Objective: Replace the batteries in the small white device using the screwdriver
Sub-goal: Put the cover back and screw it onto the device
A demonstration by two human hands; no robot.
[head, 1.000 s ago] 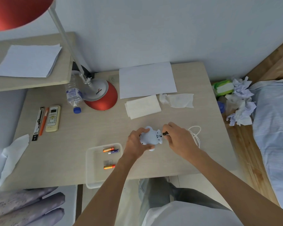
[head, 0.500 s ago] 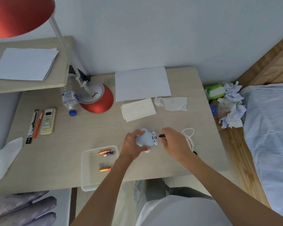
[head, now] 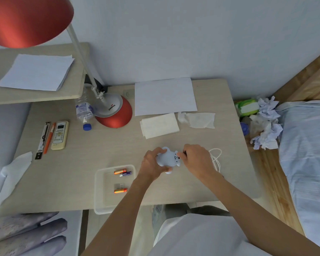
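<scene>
Two hands meet over the middle of the desk (head: 100, 145) on one small white device (head: 167, 158), a rounded, pale body with stubby lobes along its edges and a small dark-marked recess at its right end. Left hand (head: 151, 164) wraps the device's left side, fingers curled over the top and thumb below. Right hand (head: 197, 158) is pinched closed on a thin dark tool, apparently the screwdriver (head: 182, 154), whose tip sits at the recess; most of its shaft and handle is hidden inside the fist.

One clear tray (head: 100, 191) lies just left of the left wrist, overhanging the near desk edge, and holds three batteries: two side by side at the far end (head: 122, 172) and one orange cell (head: 120, 190) nearer the person. A small pale piece beside the lone cell is too faint to identify.

One coiled white cord (head: 216, 157) lies just right of the right hand, partly covered by it.
</scene>
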